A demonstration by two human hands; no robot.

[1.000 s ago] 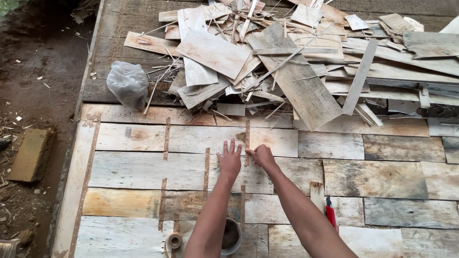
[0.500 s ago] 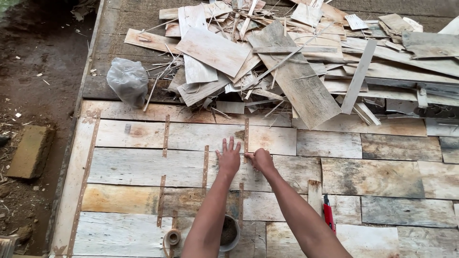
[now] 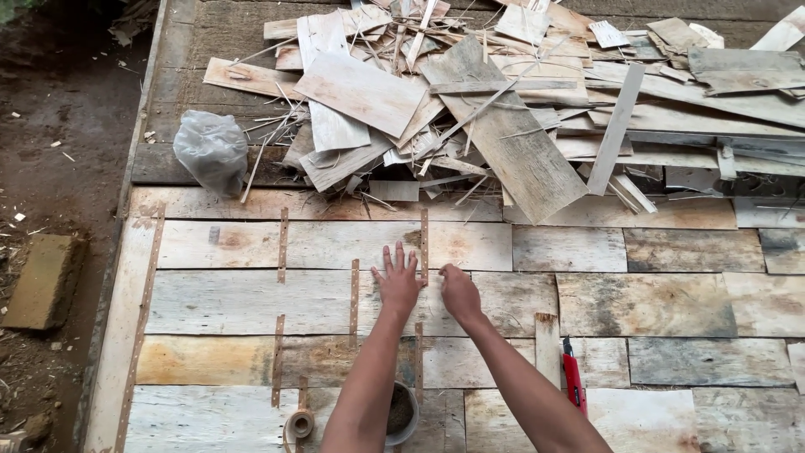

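My left hand (image 3: 399,281) lies flat with fingers spread on a sheet of thin wood veneer pieces (image 3: 327,294) laid side by side on the ground. My right hand (image 3: 459,292) rests just to its right, fingers curled, pressing at the lower end of a narrow brown tape strip (image 3: 424,243) that runs along a seam between veneer pieces. I cannot tell whether the right fingers pinch anything. Other brown tape strips (image 3: 283,243) cross seams to the left.
A heap of veneer offcuts (image 3: 503,109) fills the far side. A crumpled plastic bag (image 3: 211,151) sits at its left. Near me are a tape roll (image 3: 299,424), a small round pot (image 3: 402,413) and a red knife (image 3: 573,377). Bare earth and a brick (image 3: 46,281) lie left.
Both hands stay on the same seam. The right hand has slid slightly toward me along the tape strip; the left hand keeps its flat press.
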